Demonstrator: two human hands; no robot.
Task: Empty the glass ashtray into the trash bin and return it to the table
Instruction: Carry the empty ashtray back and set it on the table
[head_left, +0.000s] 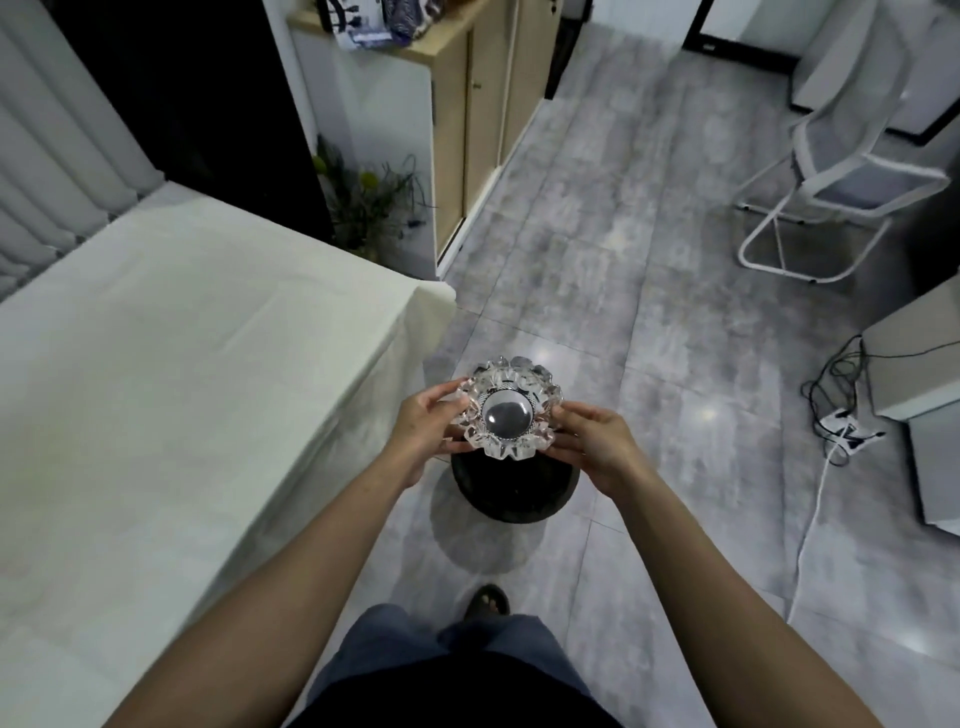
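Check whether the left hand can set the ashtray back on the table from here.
Probably yes. The left hand already grips the ashtray along with the right hand, and the cloth-covered table lies just left with bare surface nearby.

We see the ashtray (508, 409) held up in the air, a thick piece of clear cut glass with a scalloped, petal-like rim and a round, shiny, dark silver centre. Its open face tilts toward us, and the bowl looks clean, with nothing visible inside. Directly below it stands the trash bin (515, 491), a round black container on the grey tiled floor, partly covered by the ashtray from our angle, its inside too dark to make out. To the left we see the table (171, 364), draped in a pale cloth, its corner close to the bin.
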